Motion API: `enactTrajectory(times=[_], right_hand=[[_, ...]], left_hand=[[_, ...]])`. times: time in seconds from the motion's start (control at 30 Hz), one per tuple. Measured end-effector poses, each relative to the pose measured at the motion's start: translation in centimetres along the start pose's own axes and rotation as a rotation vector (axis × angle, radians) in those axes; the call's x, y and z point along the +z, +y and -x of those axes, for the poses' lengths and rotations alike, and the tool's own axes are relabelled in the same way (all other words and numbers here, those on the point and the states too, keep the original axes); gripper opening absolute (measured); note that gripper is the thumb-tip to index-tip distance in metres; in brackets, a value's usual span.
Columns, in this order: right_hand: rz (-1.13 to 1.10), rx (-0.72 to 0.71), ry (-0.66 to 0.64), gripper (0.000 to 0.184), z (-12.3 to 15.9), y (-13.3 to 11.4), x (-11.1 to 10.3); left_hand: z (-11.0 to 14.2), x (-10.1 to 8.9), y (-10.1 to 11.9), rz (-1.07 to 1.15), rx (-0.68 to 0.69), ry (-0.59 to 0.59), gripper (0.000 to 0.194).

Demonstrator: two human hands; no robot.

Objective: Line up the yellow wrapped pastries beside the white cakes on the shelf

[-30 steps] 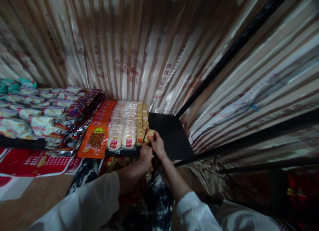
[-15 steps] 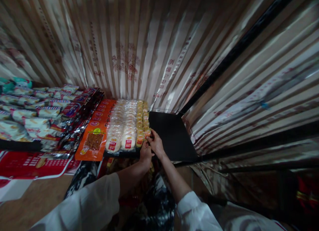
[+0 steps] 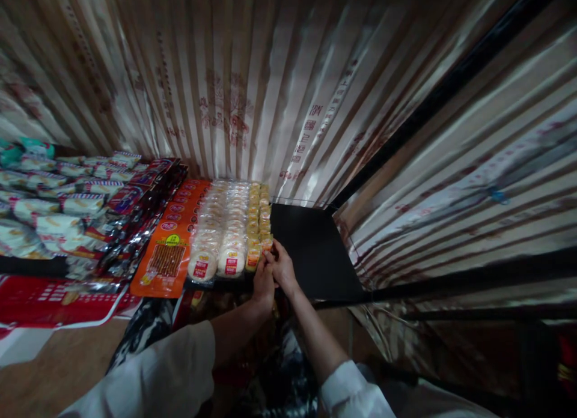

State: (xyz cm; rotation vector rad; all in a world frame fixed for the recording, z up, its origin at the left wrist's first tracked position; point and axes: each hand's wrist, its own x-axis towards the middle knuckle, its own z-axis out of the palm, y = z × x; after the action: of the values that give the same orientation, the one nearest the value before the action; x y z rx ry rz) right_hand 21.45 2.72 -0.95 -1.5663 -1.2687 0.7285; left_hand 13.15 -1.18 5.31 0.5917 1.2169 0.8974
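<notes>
Two narrow columns of small yellow snack packets [image 3: 253, 250] lie on the black shelf [image 3: 311, 244]. My right hand [image 3: 283, 268] is closed in a pinch at the front packet of the right-hand column, fingertips on it. Against it, just in front of the same column, my left hand [image 3: 263, 283] has its fingers closed; what lies in them is hidden. Left of the yellow columns run two rows of clear-wrapped round white crackers [image 3: 231, 263] with red labels. An orange bag of brown sticks [image 3: 166, 260] lies beside those.
Dark shiny packets [image 3: 135, 220] and white snack bags [image 3: 58, 226] fill the shelf's left part. A pleated printed sheet [image 3: 234, 87] hangs behind. A dark pole [image 3: 433, 99] slants up at the right. Below the shelf edge hangs a red printed sheet [image 3: 58, 301].
The camera view has shifted slightly. Both hands stay at the front of the yellow columns, with the right hand's fingers drawn slightly closer to the left hand.
</notes>
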Motion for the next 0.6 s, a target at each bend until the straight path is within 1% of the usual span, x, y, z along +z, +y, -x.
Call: enactTrajectory(times=[0.1,0.13,0.2,0.3,0.4,0.47,0.6], right_hand=[[0.008,0.011,-0.014,0.047,0.1,-0.2,0.1],[0.011,0.018,-0.016,0.049,0.2,-0.4,0.1],[0.02,0.026,-0.009,0.05,0.5,-0.9,0.0],[0.025,0.031,0.016,0.053,0.9,-1.7,-0.4],[0.001,0.082,0.06,0.057,0.7,-1.9,-1.1],[-0.055,0.124,0.079,0.06,0.1,-1.7,-1.6],[-0.258,0.161,0.042,0.067,-2.1,-0.9,-1.8]], left_hand=[[0.0,-0.1,0.0,-0.02,-0.036,0.031,0.042],[0.0,-0.2,-0.1,-0.028,-0.026,0.034,0.041],[0.0,-0.3,-0.6,-0.04,0.017,0.031,0.037],[0.1,-0.5,-1.7,-0.071,0.117,0.012,0.029],[0.3,-0.7,-2.8,-0.204,0.219,-0.001,0.03],[0.4,-1.0,-3.1,-0.395,0.389,-0.022,0.031],[0.5,-2.3,-2.9,-0.897,0.885,-0.142,0.041]])
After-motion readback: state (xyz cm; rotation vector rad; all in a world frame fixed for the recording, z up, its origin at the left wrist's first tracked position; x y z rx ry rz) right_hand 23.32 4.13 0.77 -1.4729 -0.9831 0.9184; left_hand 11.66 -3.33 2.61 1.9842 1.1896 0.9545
